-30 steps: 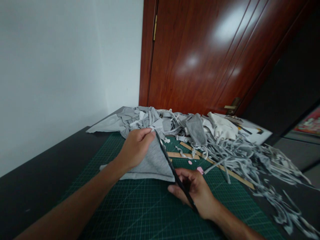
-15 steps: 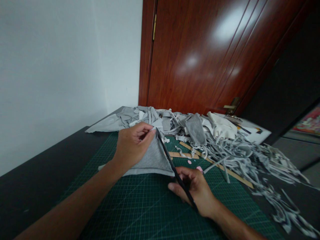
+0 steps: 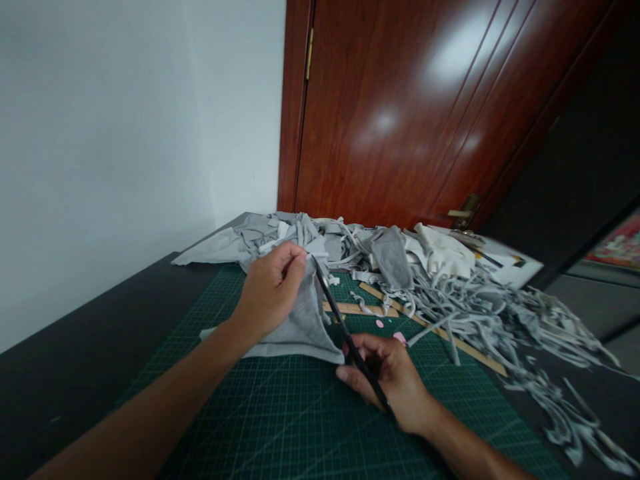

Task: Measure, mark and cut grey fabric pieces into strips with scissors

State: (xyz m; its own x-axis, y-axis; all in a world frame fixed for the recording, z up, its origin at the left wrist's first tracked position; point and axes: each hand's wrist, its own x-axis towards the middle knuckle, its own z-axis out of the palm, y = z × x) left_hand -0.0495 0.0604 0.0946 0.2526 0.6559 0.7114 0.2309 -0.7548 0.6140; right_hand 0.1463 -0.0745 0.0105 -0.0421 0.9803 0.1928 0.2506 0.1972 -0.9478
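My left hand (image 3: 274, 283) is closed in a pinch on the upper end of a grey cloth piece (image 3: 303, 323). The cloth hangs in a slack curve toward the cutting mat, its lower right corner close to my right fingers. My right hand (image 3: 387, 377) is wrapped round a long, slim black stick-like tool (image 3: 333, 307). Slanting up and left, the tool has its far tip right by my left fingertips. Its exact kind I cannot make out. Whether the tip touches the cloth is hidden by those fingers.
A green cutting mat (image 3: 280, 420) covers much of the dark table (image 3: 100, 347). Wooden strips (image 3: 367, 309) lie beyond my right hand. Grey fabric scraps (image 3: 280, 230) pile along the back, and tangled grey strips (image 3: 480, 307) spread rightward. Small pink pieces (image 3: 399, 337) lie nearby.
The cloth's right edge has sagged away from the black tool and its lower corner has dropped slightly. My left hand has shifted a little to the right; my right hand stays in place.
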